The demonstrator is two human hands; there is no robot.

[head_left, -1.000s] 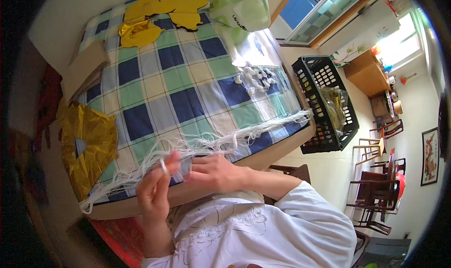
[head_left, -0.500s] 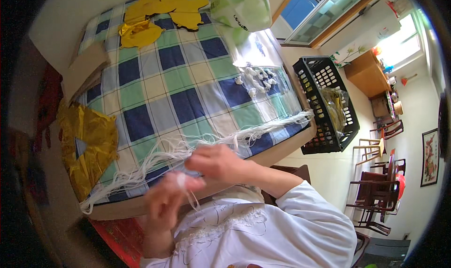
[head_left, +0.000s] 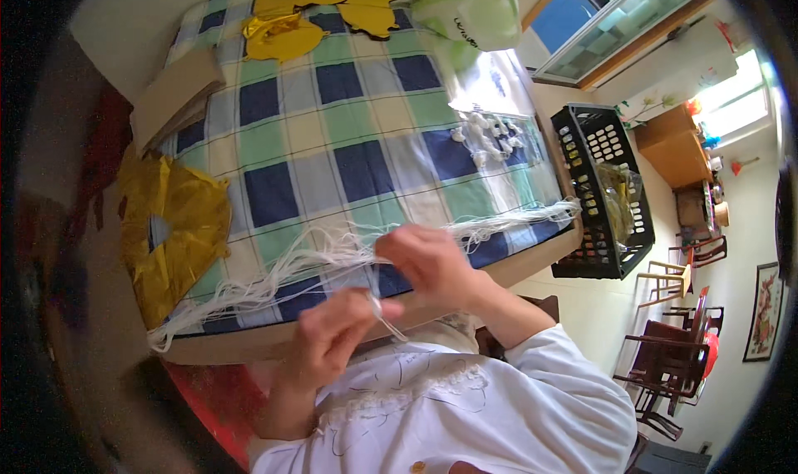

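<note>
White string [head_left: 379, 306] is wrapped at the fingertips of my left hand [head_left: 337, 333], its loose ends hanging toward my shirt. That hand is closed in a pinch. Above and to the right, my right hand [head_left: 422, 262] is closed too, fingers curled together; a faint strand seems to run between the two hands, though its grip is partly hidden. Behind them a long bundle of loose white strings [head_left: 274, 278] lies along the near edge of a checkered cloth [head_left: 357, 170]. Farther back at the right sits a cluster of small white tied bundles [head_left: 490, 137].
Crinkled gold foil [head_left: 179, 216] hangs over the left corner, with cardboard [head_left: 176, 96] behind it. Flat yellow cut-out pieces [head_left: 366, 8] and a green-white plastic bag [head_left: 470, 12] lie at the far side. A black plastic basket [head_left: 582, 258] stands at the right edge.
Both hands have moved up and right in the picture, and so has the left hand's string. The surroundings have shifted as well, as the view tilted slightly.
</note>
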